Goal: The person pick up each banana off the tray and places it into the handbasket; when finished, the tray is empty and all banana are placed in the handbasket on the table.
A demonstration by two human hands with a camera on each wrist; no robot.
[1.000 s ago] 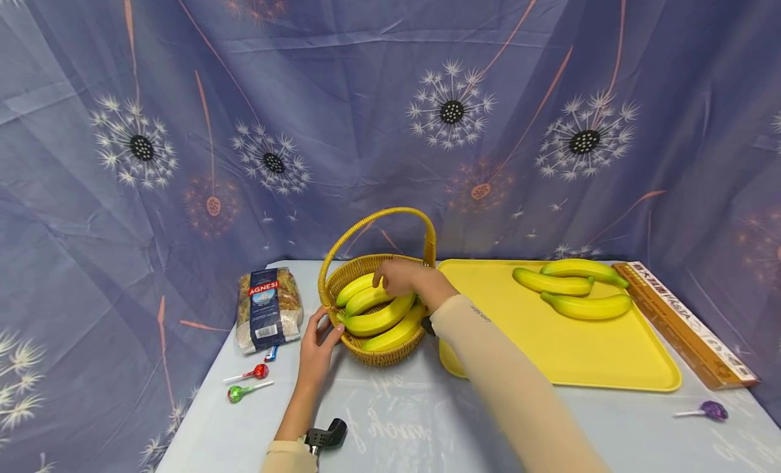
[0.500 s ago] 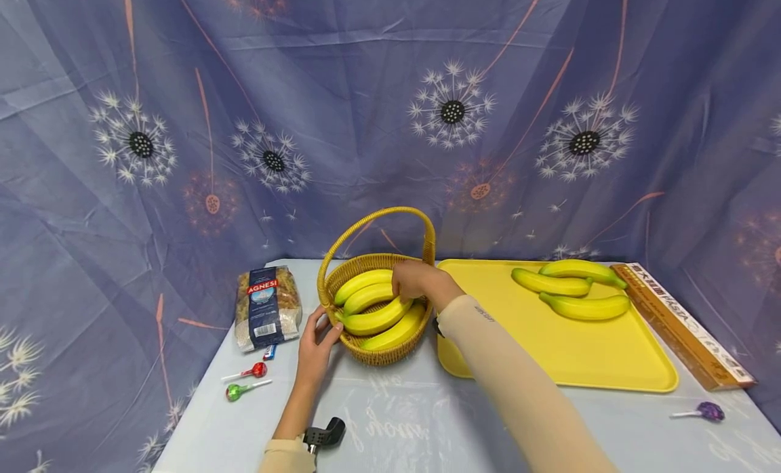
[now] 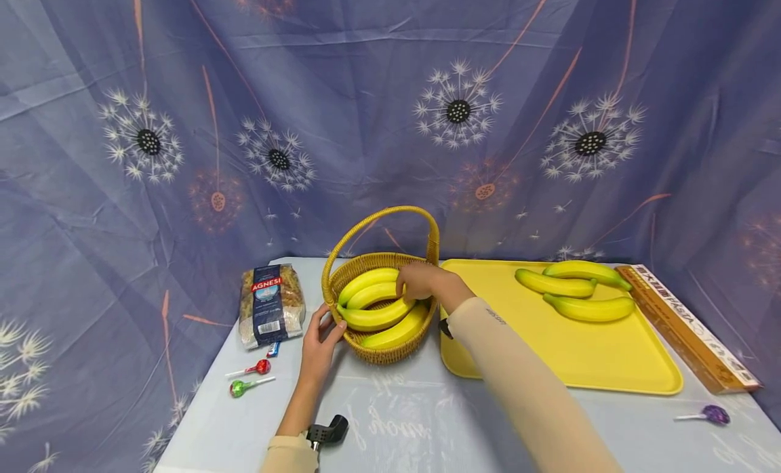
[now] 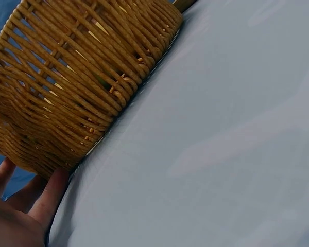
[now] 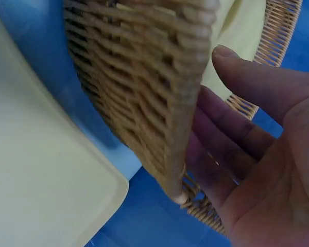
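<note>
The yellow wicker basket (image 3: 381, 356) with a tall arched handle holds several bananas (image 3: 378, 317). At its left side, my left hand (image 3: 318, 351) grips the rim, thumb on top near a banana's end; in the left wrist view its fingers (image 4: 50, 198) press the woven wall. My right hand (image 3: 430, 283) is inside the right side of the basket, at the bananas' right ends. The right wrist view shows that hand (image 5: 268, 139) with loosely bent fingers behind the woven rim and the thumb apart from them, beside a pale yellow banana surface (image 5: 247, 31).
Right of the basket lies a yellow tray (image 3: 500, 351) with three bananas (image 3: 588, 309). A long pasta box (image 3: 686, 327) borders it, near a purple lollipop (image 3: 715, 414). On the left are a pasta bag (image 3: 268, 307), a red lollipop (image 3: 262, 366) and a green lollipop (image 3: 238, 388).
My right hand has moved rightward from above the bananas to the basket's right side, uncovering more of the upper bananas. My left hand keeps its place on the rim.
</note>
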